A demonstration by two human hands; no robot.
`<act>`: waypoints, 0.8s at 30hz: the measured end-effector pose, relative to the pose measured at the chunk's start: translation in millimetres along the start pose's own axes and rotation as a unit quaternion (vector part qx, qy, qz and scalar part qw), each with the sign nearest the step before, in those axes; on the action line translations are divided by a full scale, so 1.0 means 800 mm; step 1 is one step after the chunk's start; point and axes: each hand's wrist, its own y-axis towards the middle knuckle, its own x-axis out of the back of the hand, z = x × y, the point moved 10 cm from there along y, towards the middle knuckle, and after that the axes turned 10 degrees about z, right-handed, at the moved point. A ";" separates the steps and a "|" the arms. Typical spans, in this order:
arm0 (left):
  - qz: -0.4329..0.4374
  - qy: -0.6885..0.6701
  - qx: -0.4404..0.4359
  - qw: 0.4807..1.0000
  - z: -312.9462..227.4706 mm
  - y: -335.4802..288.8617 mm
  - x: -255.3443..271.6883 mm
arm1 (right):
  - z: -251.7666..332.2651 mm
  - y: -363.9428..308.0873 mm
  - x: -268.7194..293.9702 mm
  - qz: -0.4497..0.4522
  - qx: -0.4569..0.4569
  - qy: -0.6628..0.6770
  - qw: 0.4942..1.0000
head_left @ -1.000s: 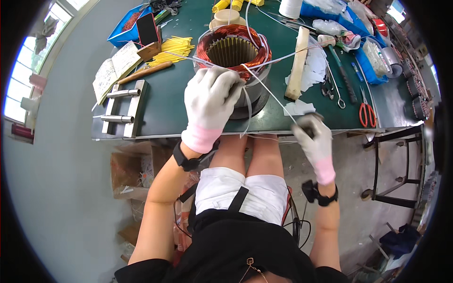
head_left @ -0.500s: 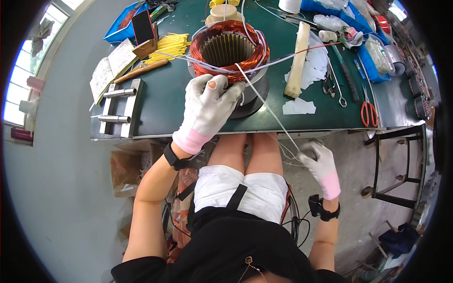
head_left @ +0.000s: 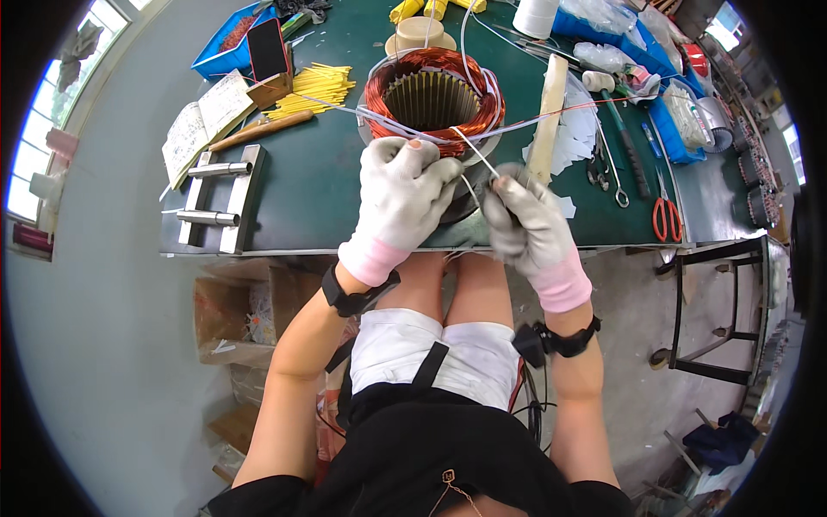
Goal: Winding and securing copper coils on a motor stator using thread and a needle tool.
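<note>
A motor stator (head_left: 431, 102) with red-brown copper windings (head_left: 379, 86) stands upright near the table's front edge. My gloved left hand (head_left: 398, 185) is closed against the near rim of the windings. A short end of white cord comes out beside its fingertips; what they grip is hidden. My gloved right hand (head_left: 530, 224), partly blurred, pinches a white cord (head_left: 474, 148) just right of the stator. That cord runs up to the near side of the windings. Pale sleeved leads (head_left: 517, 127) lie across the front of the coil.
On the left are a metal frame (head_left: 243, 198), a wooden-handled tool (head_left: 258, 129), yellow strips (head_left: 319, 86), a notebook (head_left: 207, 112) and a phone (head_left: 268, 50). To the right lie a pale wooden bar (head_left: 549, 121), a hammer (head_left: 629, 142), red-handled scissors (head_left: 666, 215) and blue bins (head_left: 676, 125).
My right hand has come up and left from below the table edge to beside the stator, shortening the visible stretch of cord. My left hand stays at the windings.
</note>
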 end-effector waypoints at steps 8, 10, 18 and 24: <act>0.177 -0.211 -0.093 0.957 -0.006 -0.002 0.007 | -0.038 -0.001 -0.020 0.108 -0.201 -0.097 0.969; 0.184 -0.244 -0.106 0.946 -0.012 -0.004 0.010 | -0.033 0.013 -0.031 0.118 -0.195 -0.093 0.969; -0.118 -0.281 0.136 0.943 0.013 -0.007 0.017 | 0.091 -0.031 -0.084 -0.203 0.413 -0.641 0.614; -0.020 -0.214 0.128 0.968 0.014 0.000 0.015 | 0.090 -0.038 -0.089 -0.103 0.485 -0.691 0.526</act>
